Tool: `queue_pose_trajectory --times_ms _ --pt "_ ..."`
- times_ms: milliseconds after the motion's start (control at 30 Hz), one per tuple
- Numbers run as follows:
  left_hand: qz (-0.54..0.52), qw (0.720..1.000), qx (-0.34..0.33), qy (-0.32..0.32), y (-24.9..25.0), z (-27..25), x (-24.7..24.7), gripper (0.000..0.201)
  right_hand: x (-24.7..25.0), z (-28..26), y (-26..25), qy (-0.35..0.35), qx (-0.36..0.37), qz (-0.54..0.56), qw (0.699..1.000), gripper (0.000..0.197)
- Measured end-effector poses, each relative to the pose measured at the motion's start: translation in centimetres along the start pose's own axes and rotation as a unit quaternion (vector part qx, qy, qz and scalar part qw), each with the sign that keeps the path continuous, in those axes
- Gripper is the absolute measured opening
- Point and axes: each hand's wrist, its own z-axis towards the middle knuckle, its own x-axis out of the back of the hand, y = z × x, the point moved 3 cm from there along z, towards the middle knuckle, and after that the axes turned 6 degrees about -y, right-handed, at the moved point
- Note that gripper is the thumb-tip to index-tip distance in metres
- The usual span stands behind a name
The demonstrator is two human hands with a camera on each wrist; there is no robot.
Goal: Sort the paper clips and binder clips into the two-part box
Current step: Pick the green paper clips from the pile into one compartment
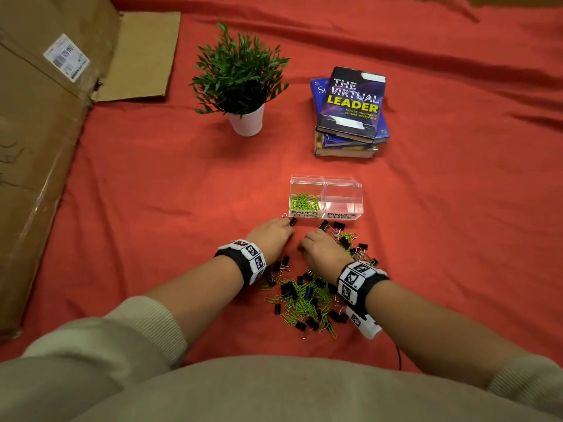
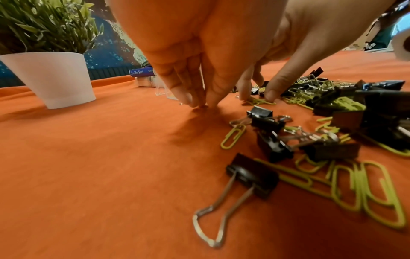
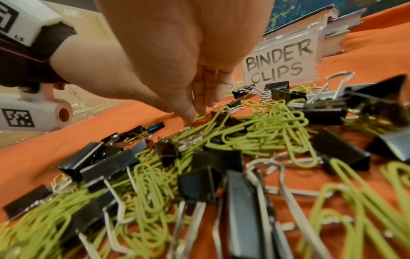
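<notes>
The clear two-part box (image 1: 326, 181) stands on the red cloth. Its left part, labelled paper clips, holds several green paper clips (image 1: 304, 201). The right part (image 3: 280, 64), labelled binder clips, holds nothing. A mixed pile (image 1: 307, 296) of green paper clips and black binder clips lies just in front of it. My left hand (image 1: 288, 223) has its fingertips (image 2: 188, 97) bunched on the cloth by the box's left front corner, pinching a black binder clip (image 1: 292, 221). My right hand (image 1: 304, 242) reaches down into the pile's far edge, thumb and finger (image 2: 271, 94) closing on a green paper clip (image 2: 259, 102).
A potted plant in a white pot (image 1: 246, 120) stands behind and to the left. A stack of books (image 1: 350, 114) sits behind the box. A large cardboard box (image 1: 39, 147) fills the left side. Red cloth (image 1: 457, 208) covers the surface.
</notes>
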Motion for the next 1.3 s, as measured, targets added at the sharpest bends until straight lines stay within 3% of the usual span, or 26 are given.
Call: queue_pose_trajectory --times_ms 100,333,433,567,700,767,833,867,967,1000,1033,1100,1133,1200,1300 --pt "0.002 1.000 0.014 0.002 -0.1 0.1 0.0 0.028 0.1 -0.1 0.2 -0.011 -0.010 -0.007 1.000 0.031" --pt "0.003 0.997 0.075 0.024 -1.2 -0.7 -0.8 0.009 -0.5 -0.9 0.3 -0.038 -0.038 -0.039 0.998 0.020" --pt "-0.095 0.990 0.101 0.011 -1.8 -1.0 -0.5 0.010 -0.6 -1.1 0.0 -0.060 -0.057 -0.044 0.996 0.024" --pt "-0.237 0.958 0.161 0.022 -3.0 -2.7 -0.1 0.018 -0.5 -1.2 -0.4 -0.078 -0.054 -0.031 0.995 0.030" --pt "-0.246 0.954 0.169 0.007 -3.5 -4.4 -0.7 0.020 0.3 -1.3 -0.3 -0.065 -0.103 0.101 0.987 0.021" --pt "-0.212 0.966 0.151 -0.007 -3.4 -5.0 -1.4 0.016 1.4 -1.3 -0.4 -0.036 -0.156 0.220 0.962 0.014" --pt "-0.173 0.977 0.122 -0.018 -3.0 -5.3 -2.1 0.015 2.1 -1.1 -0.2 -0.023 -0.201 0.339 0.919 0.018" --pt "-0.158 0.981 0.111 -0.023 -2.7 -5.3 -2.5 0.016 2.3 -0.9 -0.1 -0.026 -0.218 0.400 0.890 0.020" --pt "-0.146 0.982 0.114 -0.024 -2.2 -5.2 -3.2 0.019 2.3 -0.4 -0.8 -0.045 -0.241 0.617 0.748 0.022" --pt "-0.146 0.982 0.118 -0.019 -2.1 -5.1 -3.1 0.018 2.3 -0.1 -1.3 -0.046 -0.237 0.625 0.742 0.022" --pt "-0.148 0.982 0.119 -0.015 -2.0 -5.0 -3.2 0.016 2.3 0.2 -1.8 -0.051 -0.235 0.585 0.775 0.024" --pt "-0.144 0.982 0.118 -0.016 -1.8 -4.9 -3.3 0.015 2.0 0.9 -2.7 -0.063 -0.218 0.420 0.879 0.027" --pt "-0.140 0.983 0.117 -0.018 -1.7 -4.9 -3.3 0.016 1.7 1.2 -3.1 -0.064 -0.208 0.337 0.916 0.027" --pt "-0.139 0.983 0.119 -0.014 -1.7 -5.0 -3.3 0.019 1.0 1.5 -3.7 -0.060 -0.185 0.223 0.955 0.024" --pt "-0.185 0.973 0.139 0.008 -2.2 -5.7 -2.8 0.015 0.0 1.5 -4.1 -0.067 -0.161 0.154 0.973 0.014"
